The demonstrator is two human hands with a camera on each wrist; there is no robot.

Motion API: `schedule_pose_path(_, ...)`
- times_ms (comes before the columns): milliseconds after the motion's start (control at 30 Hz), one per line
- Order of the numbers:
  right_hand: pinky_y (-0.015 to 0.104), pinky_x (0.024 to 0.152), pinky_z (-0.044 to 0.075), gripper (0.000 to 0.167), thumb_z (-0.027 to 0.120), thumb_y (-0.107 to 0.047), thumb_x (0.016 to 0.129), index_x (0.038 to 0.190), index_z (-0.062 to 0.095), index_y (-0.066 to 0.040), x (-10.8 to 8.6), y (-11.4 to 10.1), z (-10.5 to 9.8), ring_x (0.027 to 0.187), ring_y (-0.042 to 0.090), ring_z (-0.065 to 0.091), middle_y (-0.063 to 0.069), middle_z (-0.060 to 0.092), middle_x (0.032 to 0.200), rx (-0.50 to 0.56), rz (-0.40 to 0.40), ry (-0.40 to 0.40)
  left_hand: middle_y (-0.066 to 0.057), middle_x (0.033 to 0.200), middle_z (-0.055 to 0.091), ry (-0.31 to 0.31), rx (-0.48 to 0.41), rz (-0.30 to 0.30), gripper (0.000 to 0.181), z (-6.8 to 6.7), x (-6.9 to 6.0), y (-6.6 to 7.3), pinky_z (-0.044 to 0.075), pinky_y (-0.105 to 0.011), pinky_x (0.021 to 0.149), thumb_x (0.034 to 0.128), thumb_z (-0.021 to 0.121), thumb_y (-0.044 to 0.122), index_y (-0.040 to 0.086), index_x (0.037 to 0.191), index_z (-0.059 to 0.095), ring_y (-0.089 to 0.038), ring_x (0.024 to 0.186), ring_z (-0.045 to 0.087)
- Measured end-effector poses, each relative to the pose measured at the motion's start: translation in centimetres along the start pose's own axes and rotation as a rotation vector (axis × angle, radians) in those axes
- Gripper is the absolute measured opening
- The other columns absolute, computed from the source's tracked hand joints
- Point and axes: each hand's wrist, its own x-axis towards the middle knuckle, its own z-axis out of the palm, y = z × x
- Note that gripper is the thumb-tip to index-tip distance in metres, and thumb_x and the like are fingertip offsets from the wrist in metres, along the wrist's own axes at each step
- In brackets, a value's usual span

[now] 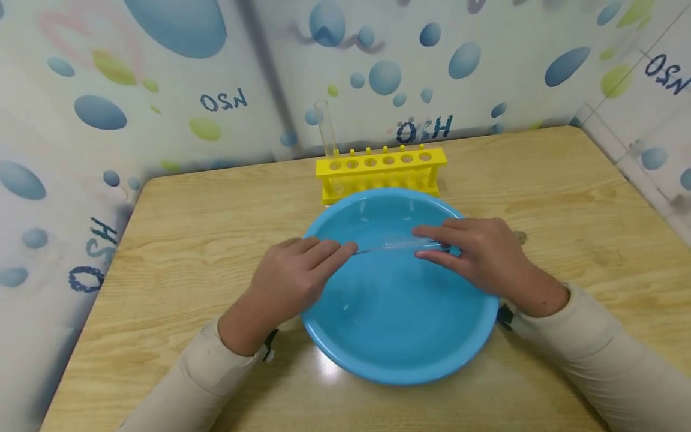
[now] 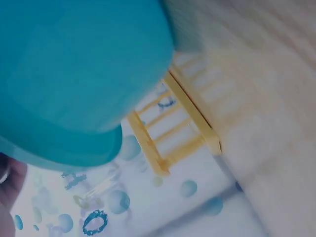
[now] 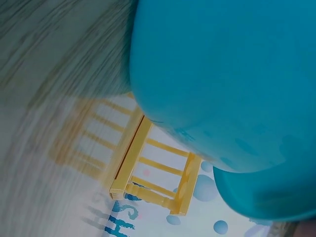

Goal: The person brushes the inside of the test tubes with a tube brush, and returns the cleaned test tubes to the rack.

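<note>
Over the light blue basin, my right hand holds a clear glass test tube lying nearly level between thumb and fingers. My left hand pinches the thin wire stem of what looks like a test tube brush. Its pale, bristly part appears to be at or inside the tube's left end; the clear glass makes the exact overlap hard to tell. In the left wrist view only a few fingers show at the lower left edge. The basin blocks most of both wrist views.
Behind the basin stands a yellow test tube rack, with another clear test tube upright in its leftmost hole. Everything is on a wooden table. A wall with a dotted covering rises along the table's far edge.
</note>
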Motion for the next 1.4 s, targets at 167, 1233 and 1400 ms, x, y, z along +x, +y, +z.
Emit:
schedule_pose_path(167,0.018,0.048,0.038,0.043,0.087,-0.025,0.076,0.117,0.075,-0.018,0.11,0.1,-0.13,0.056,0.004,0.055,-0.003,0.069,0.071,0.003,-0.01,0.013,-0.004,0.095,0.076,-0.004,-0.01,-0.01,0.024,-0.25,0.31,-0.23,0.061,-0.034,0.069,0.0874,0.076,0.009,0.007,0.111,0.073,-0.019,0.077,0.073)
schedule_pose_path(1233,0.016,0.048,0.039,0.043,0.086,-0.025,0.077,0.118,0.075,-0.019,-0.35,-0.3,0.15,0.054,0.003,0.055,-0.003,0.069,0.071,-0.011,-0.049,-0.008,-0.002,0.085,0.074,-0.01,0.036,0.017,0.007,0.15,-0.11,-0.4,0.048,-0.032,0.066,0.0908,0.072,0.011,0.01,0.098,0.073,-0.017,0.071,0.067)
schedule_pose_path(1400,0.017,0.048,0.039,0.037,0.07,-0.045,0.091,0.117,0.075,-0.019,-0.26,-0.44,0.3,0.053,0.005,0.053,-0.002,0.068,0.071,-0.054,-0.08,0.019,0.005,0.07,0.065,-0.084,-0.362,-0.286,0.015,0.31,-0.04,0.38,0.043,-0.029,0.066,0.0964,0.062,0.011,0.012,0.082,0.066,-0.009,0.065,0.056)
